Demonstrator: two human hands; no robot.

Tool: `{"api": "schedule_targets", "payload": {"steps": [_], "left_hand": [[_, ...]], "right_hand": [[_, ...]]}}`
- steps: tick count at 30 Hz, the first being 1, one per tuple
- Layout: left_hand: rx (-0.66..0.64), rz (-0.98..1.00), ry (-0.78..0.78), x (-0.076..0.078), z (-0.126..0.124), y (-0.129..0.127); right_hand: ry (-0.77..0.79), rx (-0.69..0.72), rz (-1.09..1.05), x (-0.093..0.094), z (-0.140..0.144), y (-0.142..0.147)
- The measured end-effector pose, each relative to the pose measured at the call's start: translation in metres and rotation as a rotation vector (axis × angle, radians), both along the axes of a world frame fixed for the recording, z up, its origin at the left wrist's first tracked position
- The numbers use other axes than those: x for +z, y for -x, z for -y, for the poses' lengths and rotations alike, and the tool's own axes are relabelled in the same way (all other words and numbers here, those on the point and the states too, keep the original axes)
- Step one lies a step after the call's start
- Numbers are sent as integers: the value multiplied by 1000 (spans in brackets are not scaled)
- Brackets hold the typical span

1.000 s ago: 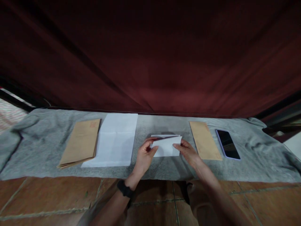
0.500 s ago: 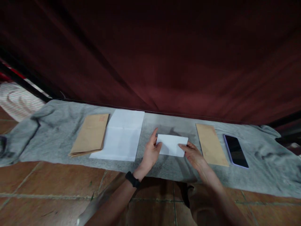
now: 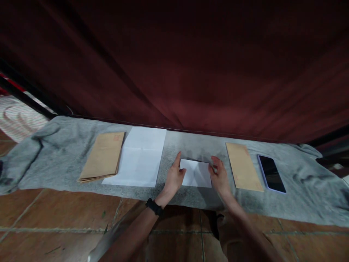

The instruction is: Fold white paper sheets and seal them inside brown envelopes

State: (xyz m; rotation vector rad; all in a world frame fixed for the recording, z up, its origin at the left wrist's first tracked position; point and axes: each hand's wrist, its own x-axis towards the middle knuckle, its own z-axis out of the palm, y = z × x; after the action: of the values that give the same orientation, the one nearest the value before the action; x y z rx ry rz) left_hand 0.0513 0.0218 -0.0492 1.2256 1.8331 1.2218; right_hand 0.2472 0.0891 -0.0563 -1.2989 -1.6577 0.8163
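The folded paper [image 3: 196, 173] lies mid-frame, long side left-right, between the left hand [image 3: 174, 178] and right hand [image 3: 219, 177], both spread flat on its ends

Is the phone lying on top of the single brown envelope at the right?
No, the phone lies on the grey cloth just to the right of the brown envelope, with a gap between them.

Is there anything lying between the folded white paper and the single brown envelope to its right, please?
Nothing visible does. Only bare grey cloth separates the folded white paper from the brown envelope. The right hand rests on the paper's right edge, on that side; the left hand is at its left edge.
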Motion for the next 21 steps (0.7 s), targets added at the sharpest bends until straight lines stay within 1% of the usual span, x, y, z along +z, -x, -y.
{"api": "schedule_targets", "payload": {"steps": [3, 6, 8, 9, 13, 15, 18, 21], "left_hand": [[-2, -131, 5, 0, 2, -1], [5, -337, -37, 2, 9, -7], [-12, -472, -84, 3, 16, -14], [-42, -521, -105, 4, 19, -19], [-279, -635, -151, 2, 37, -41], [-334, -684, -149, 0, 45, -48], [-322, -750, -129, -4, 52, -49], [-282, -833, -145, -12, 55, -45]], "right_hand": [[-164, 200, 190, 0, 18, 11], [-240, 351, 356, -5, 40, 25], [-278, 389, 474, -12, 50, 31], [-299, 405, 527, -16, 54, 33], [-400, 415, 647, -33, 62, 30], [-431, 420, 673, -37, 62, 27], [-442, 416, 731, -37, 61, 23], [-451, 393, 809, -31, 59, 22]]}}
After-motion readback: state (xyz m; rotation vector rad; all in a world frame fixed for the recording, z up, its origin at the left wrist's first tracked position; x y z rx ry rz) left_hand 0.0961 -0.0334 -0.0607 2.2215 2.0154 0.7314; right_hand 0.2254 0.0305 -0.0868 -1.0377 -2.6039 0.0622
